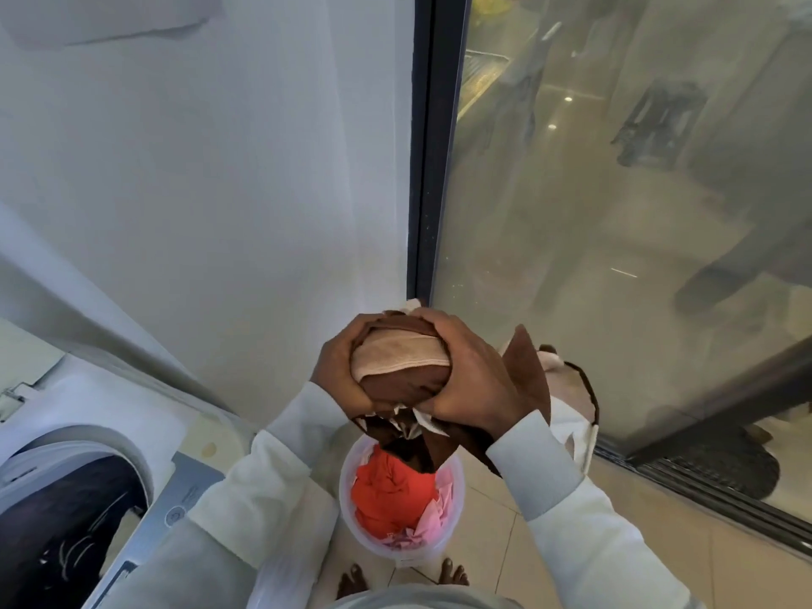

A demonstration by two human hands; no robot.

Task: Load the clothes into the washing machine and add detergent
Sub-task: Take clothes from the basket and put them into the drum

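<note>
Left hand [338, 371] and right hand [470, 380] grip a brown-and-beige clothes bundle [400, 367], fingers curled around it, above the laundry bucket [452, 525]; washing machine [83, 498] at 8 o'clock.

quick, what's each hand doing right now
Left hand: closed, gripping the bundle of brown and beige clothes.
Right hand: closed, gripping the same bundle from the other side.
</note>
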